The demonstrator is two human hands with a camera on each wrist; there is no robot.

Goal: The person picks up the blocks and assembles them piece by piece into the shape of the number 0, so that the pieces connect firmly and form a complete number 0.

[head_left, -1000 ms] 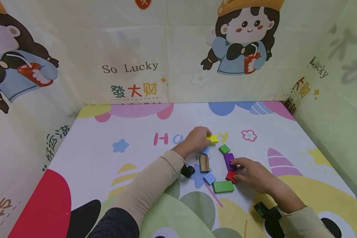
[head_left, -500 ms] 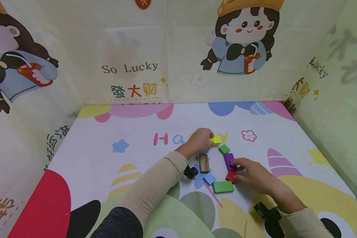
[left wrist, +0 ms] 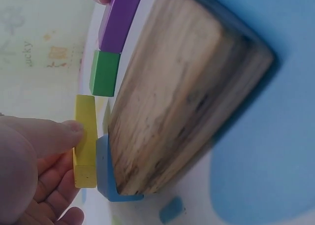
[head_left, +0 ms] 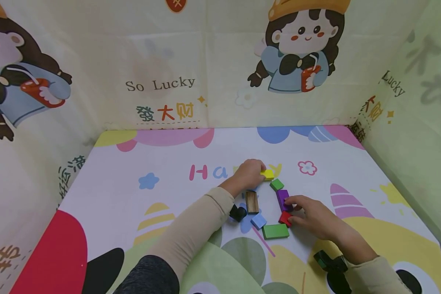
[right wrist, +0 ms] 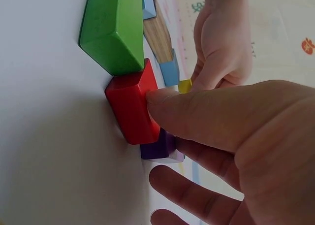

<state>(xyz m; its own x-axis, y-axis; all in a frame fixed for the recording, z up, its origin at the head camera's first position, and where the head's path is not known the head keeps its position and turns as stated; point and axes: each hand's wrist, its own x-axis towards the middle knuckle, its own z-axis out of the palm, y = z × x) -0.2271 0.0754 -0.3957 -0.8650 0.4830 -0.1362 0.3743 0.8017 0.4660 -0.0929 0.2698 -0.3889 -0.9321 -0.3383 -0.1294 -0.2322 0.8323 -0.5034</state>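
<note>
My left hand (head_left: 248, 175) pinches a yellow wooden block (head_left: 268, 175) at the far side of a ring of blocks on the table. In the left wrist view, the thumb lies on top of the yellow block (left wrist: 86, 146), which stands beside a blue block (left wrist: 102, 168) and a small green block (left wrist: 104, 73). My right hand (head_left: 317, 216) touches the ring's right side, its thumb against a red block (head_left: 284, 219) and its index finger on a purple block (head_left: 283, 197). The right wrist view shows its other fingers extended, holding nothing.
A brown wood-grain block (head_left: 252, 203) and a light blue block (head_left: 259, 221) form the ring's left side. A long green block (head_left: 275, 231) lies at the near side, touching the red one. A printed cloth wall (head_left: 228, 106) stands behind the patterned table (head_left: 180, 159).
The left hand has slid the yellow block a little to the right and nearer, toward the small green block. The right hand has stayed in place.
</note>
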